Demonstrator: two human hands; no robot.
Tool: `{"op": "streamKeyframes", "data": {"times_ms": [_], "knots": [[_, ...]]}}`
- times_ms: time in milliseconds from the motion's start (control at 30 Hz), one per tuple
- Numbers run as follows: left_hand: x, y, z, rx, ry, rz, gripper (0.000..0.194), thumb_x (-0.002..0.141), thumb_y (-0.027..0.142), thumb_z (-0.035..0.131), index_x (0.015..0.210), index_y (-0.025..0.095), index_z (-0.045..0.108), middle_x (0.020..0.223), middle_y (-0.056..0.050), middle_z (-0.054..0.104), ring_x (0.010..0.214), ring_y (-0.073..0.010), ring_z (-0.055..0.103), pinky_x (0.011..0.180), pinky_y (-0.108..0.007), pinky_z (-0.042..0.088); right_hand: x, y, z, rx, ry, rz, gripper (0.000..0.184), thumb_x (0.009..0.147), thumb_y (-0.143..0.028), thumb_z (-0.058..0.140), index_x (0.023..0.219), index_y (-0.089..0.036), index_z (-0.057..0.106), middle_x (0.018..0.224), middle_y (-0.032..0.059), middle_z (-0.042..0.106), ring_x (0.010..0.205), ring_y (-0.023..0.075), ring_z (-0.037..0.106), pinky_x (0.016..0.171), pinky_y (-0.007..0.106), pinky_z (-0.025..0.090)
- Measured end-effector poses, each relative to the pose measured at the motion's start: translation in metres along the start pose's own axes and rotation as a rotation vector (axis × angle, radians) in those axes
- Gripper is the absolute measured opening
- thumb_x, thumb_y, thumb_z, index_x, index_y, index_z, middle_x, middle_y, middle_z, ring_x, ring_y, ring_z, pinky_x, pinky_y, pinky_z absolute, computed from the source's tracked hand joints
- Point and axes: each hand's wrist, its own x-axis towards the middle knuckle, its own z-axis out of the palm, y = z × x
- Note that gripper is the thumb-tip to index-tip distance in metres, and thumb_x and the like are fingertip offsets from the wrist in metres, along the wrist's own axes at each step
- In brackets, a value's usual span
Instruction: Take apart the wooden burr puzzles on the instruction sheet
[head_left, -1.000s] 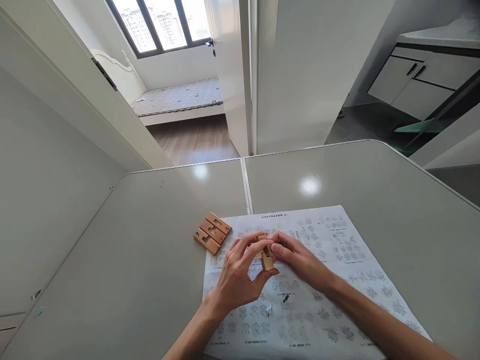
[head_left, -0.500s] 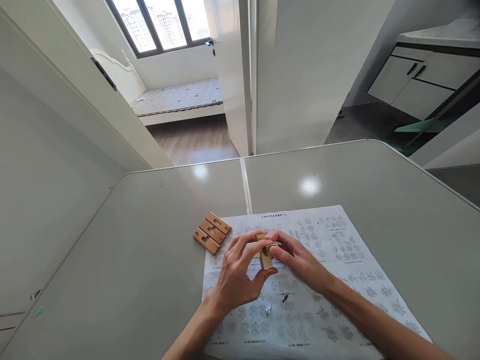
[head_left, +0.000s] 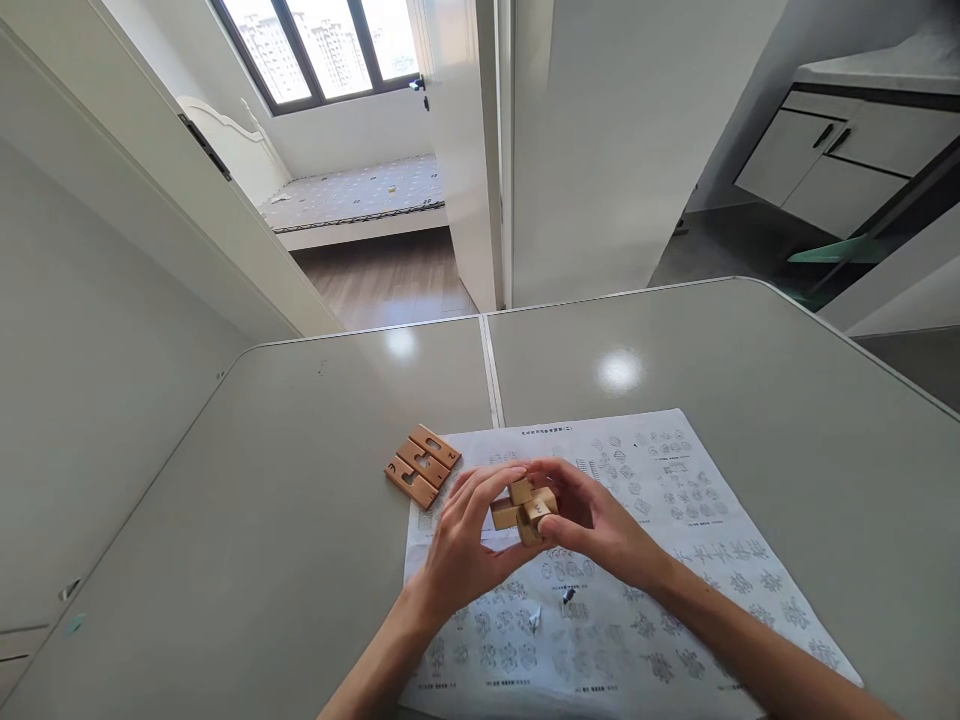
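Observation:
Both hands hold a small cluster of interlocked wooden puzzle bars (head_left: 525, 508) just above a printed instruction sheet (head_left: 660, 500). My left hand (head_left: 461, 545) pinches the cluster from the left with fingers and thumb. From the right, my right hand (head_left: 600, 525) wraps its fingers around the same cluster. Three more notched wooden bars (head_left: 422, 465) lie side by side on the table, to the left of the sheet's top corner.
The grey table (head_left: 262, 500) has a seam down its middle and rounded far corners. Two small dark bits (head_left: 568, 596) lie on the sheet near my wrists. Beyond the table are an open doorway to a bedroom and grey cabinets (head_left: 825, 160) at the right.
The wooden cluster has been turned in my hands: earlier one bar pointed down toward me, now several block ends face up. Both hands shifted slightly toward me.

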Motion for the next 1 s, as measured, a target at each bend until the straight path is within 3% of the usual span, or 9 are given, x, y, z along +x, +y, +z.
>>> {"op": "streamKeyframes", "data": {"times_ms": [167,633,733,867,1000], "knots": [[0.003,0.0,-0.001,0.045,0.025,0.039,0.062,0.086,0.036,0.086,0.139,0.026,0.054,0.125,-0.011,0.076,0.113,-0.0274,0.074,0.098,-0.044,0.057,0.0,-0.002,-0.003,-0.014,-0.039,0.021,0.047,0.095,-0.044,0.076,0.136,-0.028,0.062,0.112,0.0054,0.067,0.105,0.0221,0.065,0.099,0.039,0.054],[0.003,0.004,0.004,0.15,0.146,-0.002,0.066,0.073,0.036,0.091,0.127,0.027,0.055,0.107,-0.006,0.079,0.095,-0.0277,0.076,0.098,-0.052,0.053,-0.001,0.007,0.011,-0.022,0.109,0.037,0.039,0.095,-0.058,0.07,0.116,-0.025,0.069,0.102,0.0046,0.069,0.093,0.0222,0.064,0.081,0.032,0.056],[0.003,0.005,0.001,0.058,0.109,-0.052,0.066,0.073,0.038,0.092,0.126,0.027,0.055,0.108,-0.007,0.078,0.1,-0.029,0.075,0.096,-0.051,0.056,0.0,0.009,0.006,-0.053,0.063,0.027,0.043,0.098,-0.063,0.063,0.121,-0.026,0.069,0.107,0.0057,0.069,0.096,0.0225,0.065,0.086,0.034,0.056],[0.003,0.004,-0.005,-0.19,0.067,-0.176,0.066,0.077,0.041,0.091,0.13,0.027,0.054,0.12,-0.01,0.074,0.112,-0.0298,0.073,0.098,-0.048,0.059,-0.001,0.002,-0.002,-0.056,-0.049,-0.002,0.047,0.109,-0.059,0.043,0.137,-0.029,0.064,0.129,0.0096,0.068,0.115,0.0262,0.066,0.105,0.047,0.052],[0.001,0.002,-0.009,-0.362,0.017,-0.203,0.068,0.079,0.046,0.09,0.134,0.027,0.055,0.127,-0.011,0.073,0.12,-0.0312,0.07,0.102,-0.048,0.058,-0.001,-0.009,-0.004,-0.225,-0.128,-0.081,0.036,0.106,-0.043,0.058,0.141,-0.032,0.061,0.142,0.009,0.062,0.125,0.0269,0.063,0.103,0.045,0.056]]}}
